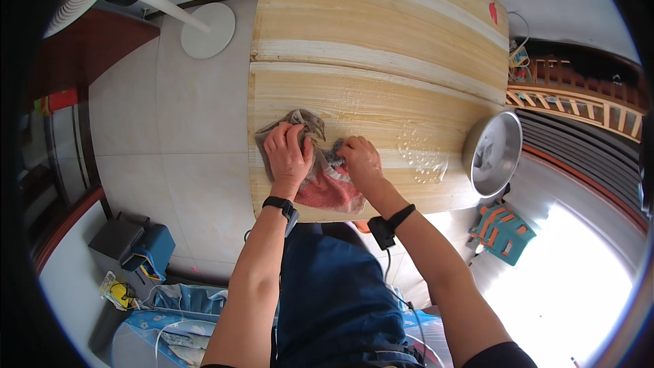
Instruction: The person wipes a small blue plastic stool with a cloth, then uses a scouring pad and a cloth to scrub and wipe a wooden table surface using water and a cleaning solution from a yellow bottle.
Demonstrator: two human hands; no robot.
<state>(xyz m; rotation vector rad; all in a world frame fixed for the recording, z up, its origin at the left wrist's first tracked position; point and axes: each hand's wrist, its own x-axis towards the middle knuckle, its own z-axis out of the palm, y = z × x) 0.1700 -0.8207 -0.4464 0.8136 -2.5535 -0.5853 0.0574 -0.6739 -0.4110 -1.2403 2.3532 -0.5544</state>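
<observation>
A damp-looking cloth [330, 191], grey-brown on one side and pinkish red on the other, lies crumpled near the front left of the wooden table [381, 88]. My left hand [287, 153] presses on its grey-brown part, fingers curled into the folds. Just to the right, my right hand [362, 160] is closed on a dark grey bunched piece [334, 152]. Whether that piece belongs to the cloth or is a separate scrubber, I cannot tell. Water drops [422, 153] are scattered on the wood right of my right hand.
At the table's right edge stands a metal basin [492, 153] with greyish contents. A white fan [208, 31] stands on the tiled floor beyond the left side. A teal and orange plastic stool [503, 233] is at the right. A cable hangs from my right wrist's black device [383, 232].
</observation>
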